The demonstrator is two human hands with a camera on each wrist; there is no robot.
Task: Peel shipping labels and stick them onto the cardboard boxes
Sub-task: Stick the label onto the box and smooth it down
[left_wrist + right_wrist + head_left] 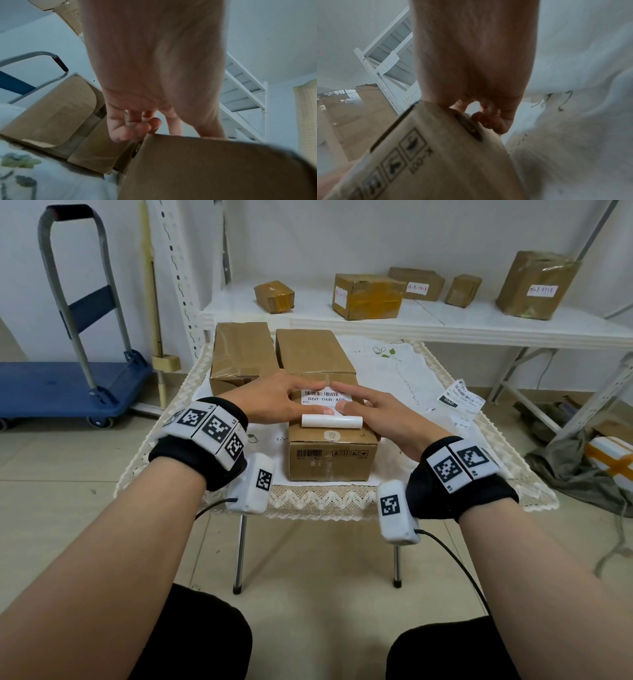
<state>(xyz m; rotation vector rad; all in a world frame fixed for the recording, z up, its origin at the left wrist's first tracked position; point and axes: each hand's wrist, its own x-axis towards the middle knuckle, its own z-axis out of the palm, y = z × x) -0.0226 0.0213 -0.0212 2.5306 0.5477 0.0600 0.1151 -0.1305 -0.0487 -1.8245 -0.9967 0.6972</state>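
A brown cardboard box (332,455) stands at the front middle of the small table. On its top lies a white shipping label (326,399) with a barcode, and the label's near end is curled into a white roll (331,421). My left hand (291,402) presses the label's left side with straight forefinger and thumb. My right hand (366,405) presses its right side the same way. From the left wrist, the left hand (137,128) reaches over the box's edge (205,169). From the right wrist, the right hand (488,120) lies over the box's printed corner (445,162).
Two more brown boxes (243,354) (313,350) lie behind the front one on the table's white cloth (394,371). Loose labels (462,400) lie at the table's right edge. A white shelf (445,320) behind holds several parcels. A blue hand cart (68,388) stands at the left.
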